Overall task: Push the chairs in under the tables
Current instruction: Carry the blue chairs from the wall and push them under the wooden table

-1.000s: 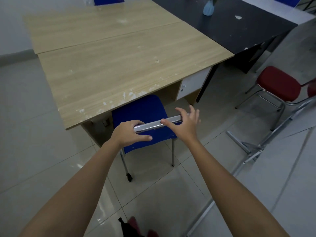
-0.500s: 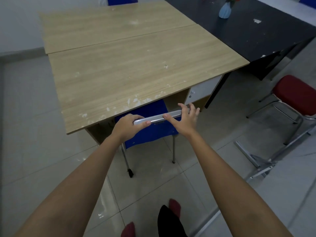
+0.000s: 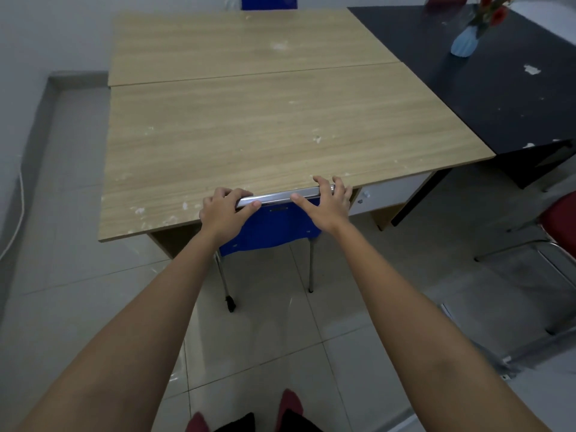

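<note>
My left grip (image 3: 222, 213) is closed on the blue chair's (image 3: 271, 227) metal top rail (image 3: 277, 198); my right (image 3: 327, 207) rests half-open on it. The chair is nearly tucked under the desk's (image 3: 249, 129) near edge. The red chair (image 3: 561, 226), off its right corner, still waits.

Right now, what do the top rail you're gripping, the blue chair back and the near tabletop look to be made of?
Top rail: metal, polished, with bright streak reflections. Blue chair back: probably moulded plastic, smooth and matte, with what look like screw heads. Near tabletop: likely wood-grain laminate over board; white chips along its front edge suggest a thin surface layer.
</note>
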